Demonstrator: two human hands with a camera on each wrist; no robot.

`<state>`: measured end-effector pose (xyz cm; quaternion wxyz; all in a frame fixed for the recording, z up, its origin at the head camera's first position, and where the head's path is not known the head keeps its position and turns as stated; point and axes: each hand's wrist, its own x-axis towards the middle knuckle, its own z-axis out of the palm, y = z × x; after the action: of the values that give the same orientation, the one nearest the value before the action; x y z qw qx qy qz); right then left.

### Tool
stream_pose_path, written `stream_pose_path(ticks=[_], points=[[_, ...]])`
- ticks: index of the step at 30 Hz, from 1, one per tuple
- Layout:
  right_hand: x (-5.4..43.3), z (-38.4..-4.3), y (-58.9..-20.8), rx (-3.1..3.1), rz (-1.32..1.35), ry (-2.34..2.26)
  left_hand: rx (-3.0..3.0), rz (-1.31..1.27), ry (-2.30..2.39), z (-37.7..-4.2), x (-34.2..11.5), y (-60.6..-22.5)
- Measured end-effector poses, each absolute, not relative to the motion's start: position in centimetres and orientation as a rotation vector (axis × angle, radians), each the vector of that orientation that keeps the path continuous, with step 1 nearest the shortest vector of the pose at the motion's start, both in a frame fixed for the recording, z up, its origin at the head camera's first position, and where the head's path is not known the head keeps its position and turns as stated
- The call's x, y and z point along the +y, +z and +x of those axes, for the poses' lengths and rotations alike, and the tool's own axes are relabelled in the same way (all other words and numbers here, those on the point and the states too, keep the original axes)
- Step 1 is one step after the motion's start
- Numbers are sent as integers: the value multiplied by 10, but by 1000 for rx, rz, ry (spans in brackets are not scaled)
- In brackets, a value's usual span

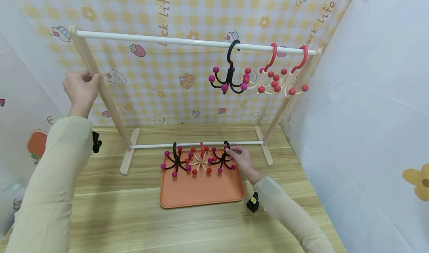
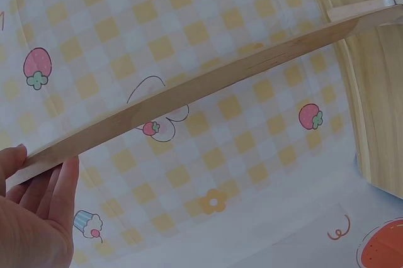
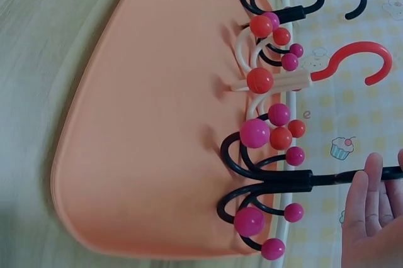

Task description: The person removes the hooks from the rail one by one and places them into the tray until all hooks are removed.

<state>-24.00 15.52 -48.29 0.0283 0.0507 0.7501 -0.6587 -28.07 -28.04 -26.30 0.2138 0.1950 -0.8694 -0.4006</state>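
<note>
My left hand (image 1: pixel 82 91) grips the left wooden post (image 1: pixel 106 96) of a rack near its upper end, thumb on one side and fingers on the other. In the right wrist view my right hand (image 3: pixel 376 227) has its fingers at the stem of a black multi-arm hook hanger (image 3: pixel 286 181) with magenta ball tips; the thumb is mostly out of that frame. The head view shows thumb and fingers pinching this hanger just below its hook. Beside it stand a cream hanger (image 1: pixel 200 160) with a red hook and another black hanger (image 1: pixel 177 161), all on an orange tray (image 1: pixel 201 191).
The rack's white top bar (image 1: pixel 151 39) carries a black hanger (image 1: pixel 229 76) and two cream hangers with red hooks (image 1: pixel 303 59) toward its right end. A white lower bar (image 1: pixel 147 146) runs behind the tray. A checked cloth backdrop (image 1: pixel 161 107) hangs behind.
</note>
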Motion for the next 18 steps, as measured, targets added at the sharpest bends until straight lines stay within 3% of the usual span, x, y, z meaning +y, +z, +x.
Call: stream_pose_path(ticks=[6,10,16,18], points=[[188,-289,-563,2366,44,-2015,-2413,549,-1113,-281,-280,-263],[202,-317,-595,2367,66,-2084,-2419,555,-1117,-282,-281,-263],[216,-337,-595,2375,-57,-2142,-2412,529,-1111,-281,-281,-264],[213,-332,-573,2341,-95,-2154,-2405,518,-1110,-280,-281,-264]])
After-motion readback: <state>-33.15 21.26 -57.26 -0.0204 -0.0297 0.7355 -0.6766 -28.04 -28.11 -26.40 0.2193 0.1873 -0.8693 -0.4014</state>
